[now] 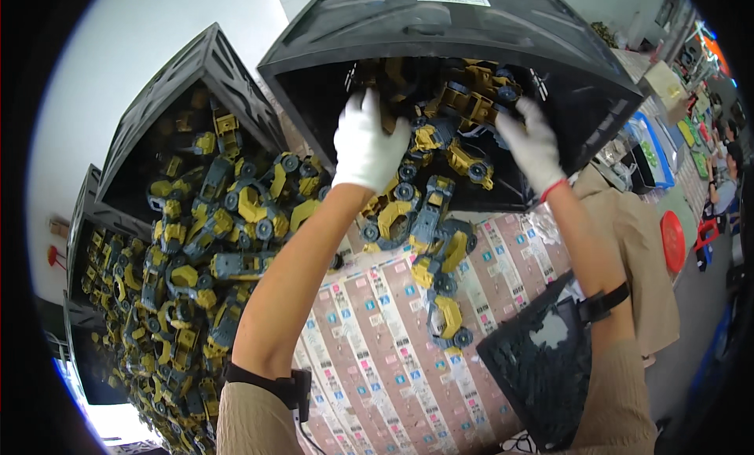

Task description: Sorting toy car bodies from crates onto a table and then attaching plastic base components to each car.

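My left hand (pixel 367 145), in a white glove, reaches into the mouth of a black plastic crate (pixel 455 23) tipped on its side. Its thumb stands apart from the fingers, beside the toys, and nothing shows held. My right hand (pixel 536 147), gloved too and a little blurred, is at the crate's right side with its fingers stretched toward a toy truck (pixel 465 102) inside. Yellow and dark grey toy vehicles lie jumbled in the crate. Several spill out in a trail over its lower edge, down to a toy vehicle (pixel 448 321) on the table.
Left stands another tipped black crate (pixel 236 70), with a large heap of the same toys (pixel 184 298) before it. Strips of printed tape cover the table (pixel 377 345). A dark tray-like piece (pixel 542 361) lies near my right forearm. Farther right are a red round lid (pixel 672 241) and a blue bin (pixel 656 153).
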`<state>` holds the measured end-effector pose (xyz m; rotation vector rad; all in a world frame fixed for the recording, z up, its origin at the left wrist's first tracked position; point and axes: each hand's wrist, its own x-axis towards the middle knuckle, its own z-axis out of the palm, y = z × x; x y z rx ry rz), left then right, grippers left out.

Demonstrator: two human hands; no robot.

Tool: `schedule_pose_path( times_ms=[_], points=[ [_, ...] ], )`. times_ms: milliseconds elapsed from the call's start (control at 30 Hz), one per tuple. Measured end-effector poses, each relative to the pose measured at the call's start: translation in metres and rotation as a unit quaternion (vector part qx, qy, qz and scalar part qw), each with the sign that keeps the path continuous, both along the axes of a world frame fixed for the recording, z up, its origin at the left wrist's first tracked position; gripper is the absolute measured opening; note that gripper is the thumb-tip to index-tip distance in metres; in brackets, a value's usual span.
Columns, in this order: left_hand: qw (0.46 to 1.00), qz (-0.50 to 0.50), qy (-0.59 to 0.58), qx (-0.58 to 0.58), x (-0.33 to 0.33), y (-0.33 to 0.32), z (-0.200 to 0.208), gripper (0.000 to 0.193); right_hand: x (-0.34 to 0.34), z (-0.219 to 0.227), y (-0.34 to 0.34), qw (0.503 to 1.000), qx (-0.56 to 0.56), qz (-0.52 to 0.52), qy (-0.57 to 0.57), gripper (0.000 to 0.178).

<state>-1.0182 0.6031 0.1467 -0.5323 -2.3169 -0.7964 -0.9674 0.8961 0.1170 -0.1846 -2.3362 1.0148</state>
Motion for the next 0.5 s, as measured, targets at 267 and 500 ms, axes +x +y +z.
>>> schedule_pose_path(
  times_ms=[267,500],
  points=[
    [0.991,0.093,-0.084,0.04,-0.108,0.039,0.008,0.069,-0.101,0.038,0.014,0.992,-0.124,-0.006,-0.027,0.072],
    [0.965,0.16,-0.207,-0.013,-0.126,0.05,-0.02,0.088,-0.113,0.004,0.033,0.969,-0.209,0.048,-0.125,0.077]
  ],
)
